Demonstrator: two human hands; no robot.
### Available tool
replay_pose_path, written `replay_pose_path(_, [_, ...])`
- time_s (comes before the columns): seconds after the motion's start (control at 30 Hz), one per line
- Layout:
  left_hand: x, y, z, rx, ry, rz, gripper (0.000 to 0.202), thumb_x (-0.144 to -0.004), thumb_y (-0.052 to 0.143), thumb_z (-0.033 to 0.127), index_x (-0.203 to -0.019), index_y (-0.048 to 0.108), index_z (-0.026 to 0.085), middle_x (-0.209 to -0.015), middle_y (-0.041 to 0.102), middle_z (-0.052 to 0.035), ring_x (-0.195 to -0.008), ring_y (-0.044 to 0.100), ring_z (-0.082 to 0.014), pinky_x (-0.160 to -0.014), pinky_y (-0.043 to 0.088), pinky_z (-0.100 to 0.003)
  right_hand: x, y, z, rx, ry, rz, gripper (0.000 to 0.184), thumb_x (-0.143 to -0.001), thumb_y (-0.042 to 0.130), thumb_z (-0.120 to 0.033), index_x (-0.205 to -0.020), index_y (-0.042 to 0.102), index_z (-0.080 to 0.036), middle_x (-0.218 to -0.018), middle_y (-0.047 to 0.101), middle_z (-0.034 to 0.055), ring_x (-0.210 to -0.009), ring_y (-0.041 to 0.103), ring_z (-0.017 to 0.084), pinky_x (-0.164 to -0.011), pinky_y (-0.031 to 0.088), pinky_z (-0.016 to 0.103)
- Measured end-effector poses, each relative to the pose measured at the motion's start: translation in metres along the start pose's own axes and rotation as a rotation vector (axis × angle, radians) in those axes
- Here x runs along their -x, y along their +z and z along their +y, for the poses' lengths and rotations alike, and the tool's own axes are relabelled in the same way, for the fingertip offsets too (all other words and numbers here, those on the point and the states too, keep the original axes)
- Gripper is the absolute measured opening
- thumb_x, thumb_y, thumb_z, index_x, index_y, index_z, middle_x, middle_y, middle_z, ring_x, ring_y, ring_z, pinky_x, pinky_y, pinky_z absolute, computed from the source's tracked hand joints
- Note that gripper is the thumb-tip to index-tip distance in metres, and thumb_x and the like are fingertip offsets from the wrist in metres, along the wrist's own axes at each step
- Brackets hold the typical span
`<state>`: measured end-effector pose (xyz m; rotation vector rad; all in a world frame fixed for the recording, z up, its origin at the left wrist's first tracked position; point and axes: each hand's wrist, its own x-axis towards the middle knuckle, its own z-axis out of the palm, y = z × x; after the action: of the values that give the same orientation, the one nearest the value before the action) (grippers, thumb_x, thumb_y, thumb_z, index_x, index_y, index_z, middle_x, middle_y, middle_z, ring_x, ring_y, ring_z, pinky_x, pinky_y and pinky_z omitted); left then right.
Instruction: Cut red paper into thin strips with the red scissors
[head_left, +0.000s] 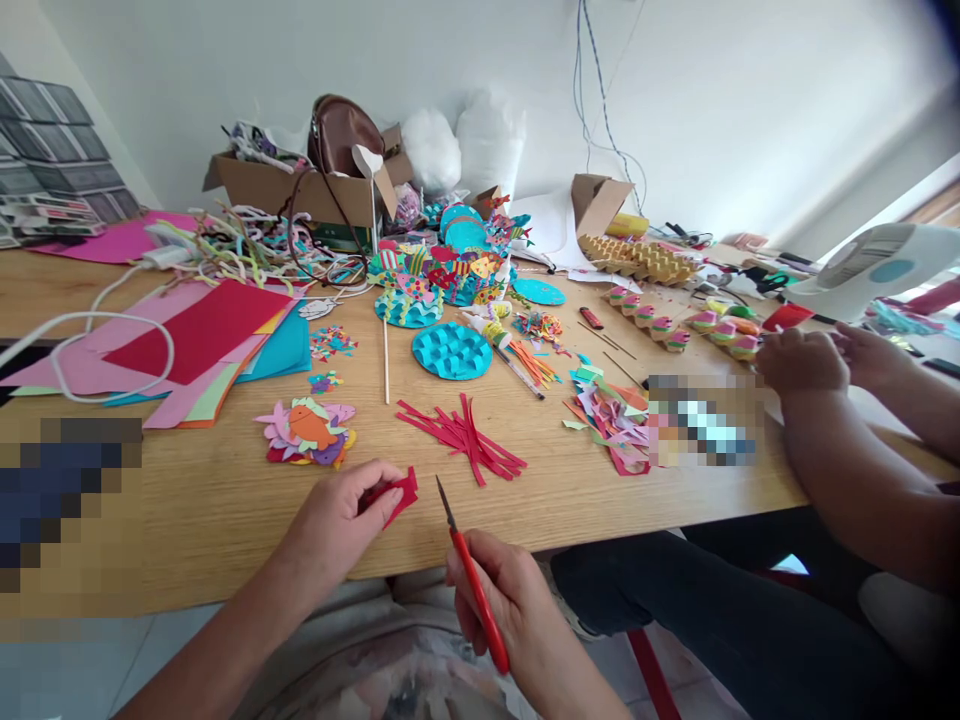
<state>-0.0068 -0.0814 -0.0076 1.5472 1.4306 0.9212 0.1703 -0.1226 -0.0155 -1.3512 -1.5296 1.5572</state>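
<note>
My left hand (358, 512) pinches a small folded piece of red paper (403, 497) over the front of the wooden table. Close by on the right, my right hand (499, 590) is wrapped round red-handled scissors (480, 600), their dark blades pointing up and away from me. The blade tip sits just right of the red paper, apart from it. Beyond both hands lies a loose pile of red paper strips (469, 440). Left of the strips is a heap of paper fish cutouts (309, 432) in orange, pink and purple.
Coloured paper sheets (202, 335) lie at left with a white cable (171, 345). A blue round piece (452, 350) and mixed paper scraps (615, 410) lie mid-table. A cardboard box (262, 195) stands behind. At right, another person's hands (806, 360) work near a white sewing machine (885, 270).
</note>
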Motion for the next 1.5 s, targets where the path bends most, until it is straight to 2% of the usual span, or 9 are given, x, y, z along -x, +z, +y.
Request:
replay_pose_path(0.2, [-0.011,-0.001,-0.001,-0.301,0.164,-0.091,0.010,-0.071,0.059,0.022,-0.070,0.068,0.025,-0.069,0.069,-0.0015,-0.065,0.059,-0.0187,-0.059,0.038,-0.024,-0.003,-0.014,-0.003,0.189,-0.050,0.047,0.033,-0.087,0.039,-0.039,-0.060,0.041,-0.020,-0.048,0.044,-0.0041,-0.045,0.039,0.009,-0.042,0.026,0.020])
replay_pose_path(0.33, [-0.015,-0.003,0.000,-0.512,0.239,-0.160,0.018,-0.076,0.051,0.021,-0.074,0.068,0.023,-0.077,0.068,-0.0056,-0.076,0.059,-0.0218,-0.068,0.038,-0.028,-0.006,-0.022,-0.011,0.366,-0.050,0.089,0.024,-0.078,0.051,-0.030,-0.059,0.041,-0.020,-0.052,0.041,-0.0046,-0.049,0.036,0.010,-0.045,0.025,0.021])
replay_pose_path(0.57, [-0.016,-0.026,0.000,-0.751,0.195,-0.285,0.020,-0.078,0.046,0.017,-0.077,0.065,0.024,-0.078,0.066,-0.0039,-0.074,0.059,-0.0205,-0.065,0.039,-0.028,-0.027,-0.053,-0.026,0.884,-0.125,0.310,0.003,-0.074,0.051,-0.018,-0.073,0.048,-0.020,-0.065,0.054,0.0000,-0.059,0.047,0.015,-0.052,0.028,0.024])
replay_pose_path(0.7, [-0.014,-0.033,0.001,-0.882,0.175,-0.335,0.020,-0.077,0.044,0.012,-0.083,0.062,0.021,-0.085,0.063,-0.0049,-0.081,0.058,-0.0217,-0.069,0.042,-0.031,-0.050,-0.056,-0.032,1.104,-0.127,0.345,0.013,-0.080,0.048,-0.024,-0.090,0.054,-0.019,-0.081,0.062,0.0049,-0.071,0.057,0.019,-0.055,0.029,0.026])
replay_pose_path(0.87, [-0.015,-0.034,0.009,-0.896,0.294,-0.273,0.021,-0.080,0.043,0.012,-0.089,0.060,0.020,-0.095,0.060,-0.0056,-0.091,0.056,-0.0207,-0.077,0.044,-0.033,-0.068,-0.069,-0.044,1.315,-0.036,0.324,0.023,-0.086,0.040,-0.032,-0.095,0.057,-0.020,-0.091,0.066,0.0061,-0.079,0.061,0.020,-0.056,0.033,0.026])
replay_pose_path(1.0, [-0.020,-0.031,0.016,-0.908,0.385,-0.263,0.022,-0.081,0.042,0.012,-0.087,0.062,0.019,-0.093,0.064,-0.0052,-0.089,0.059,-0.0201,-0.077,0.046,-0.033,-0.068,-0.093,-0.043,1.389,0.083,0.359,0.028,-0.085,0.041,-0.033,-0.090,0.062,-0.016,-0.085,0.067,0.0124,-0.076,0.063,0.026,-0.054,0.034,0.028])
replay_pose_path(1.2, [-0.028,-0.025,0.019,-0.941,0.452,-0.339,0.021,-0.083,0.041,0.016,-0.084,0.061,0.019,-0.083,0.066,-0.0033,-0.079,0.061,-0.0179,-0.069,0.047,-0.028,-0.059,-0.113,-0.029,1.446,0.152,0.297,0.030,-0.084,0.044,-0.036,-0.081,0.065,-0.014,-0.077,0.067,0.0131,-0.071,0.063,0.026,-0.051,0.033,0.027])
replay_pose_path(1.37, [-0.041,-0.022,0.024,-0.988,0.537,-0.358,0.020,-0.084,0.041,0.016,-0.074,0.058,0.017,-0.077,0.065,-0.0032,-0.072,0.061,-0.0175,-0.061,0.045,-0.026,-0.054,-0.109,-0.038,1.431,0.145,0.267,0.026,-0.083,0.044,-0.030,-0.082,0.065,-0.015,-0.084,0.067,0.0128,-0.075,0.063,0.025,-0.051,0.033,0.027])
replay_pose_path(1.5, [-0.053,-0.016,0.027,-0.927,0.646,-0.307,0.021,-0.085,0.039,0.014,-0.081,0.059,0.017,-0.078,0.065,-0.0037,-0.073,0.061,-0.0170,-0.062,0.046,-0.026,-0.064,-0.090,-0.050,1.375,0.032,0.188,0.025,-0.085,0.041,-0.032,-0.084,0.064,-0.021,-0.089,0.067,0.0059,-0.080,0.061,0.018,-0.058,0.035,0.024])
